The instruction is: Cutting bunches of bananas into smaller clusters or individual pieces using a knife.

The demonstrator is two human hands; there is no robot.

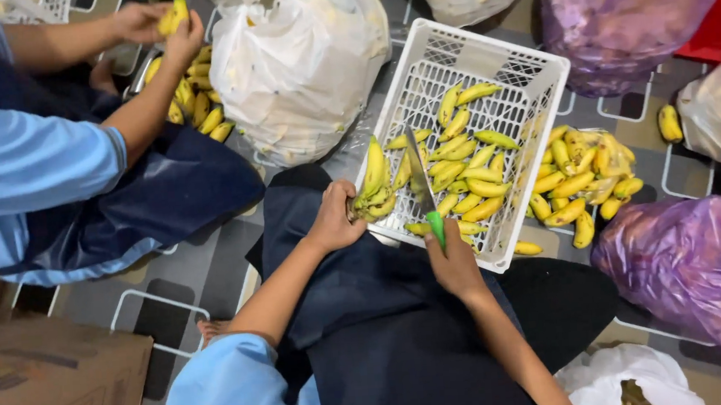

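Note:
My left hand (336,217) grips a small bunch of yellow-green bananas (374,184) by its stem, over the near edge of a white slatted crate (531,86). My right hand (452,259) holds a knife with a green handle (436,222); its blade (418,172) points up beside the bunch. Several loose small bananas (469,168) lie inside the crate. I sit cross-legged on the floor in dark trousers and blue sleeves.
A pile of yellow bananas (586,180) lies right of the crate. Purple bags (699,261), white bags (298,62) and a cardboard box (40,382) surround me. At the left another person in blue (23,160) handles bananas (173,16) over a pile (194,104).

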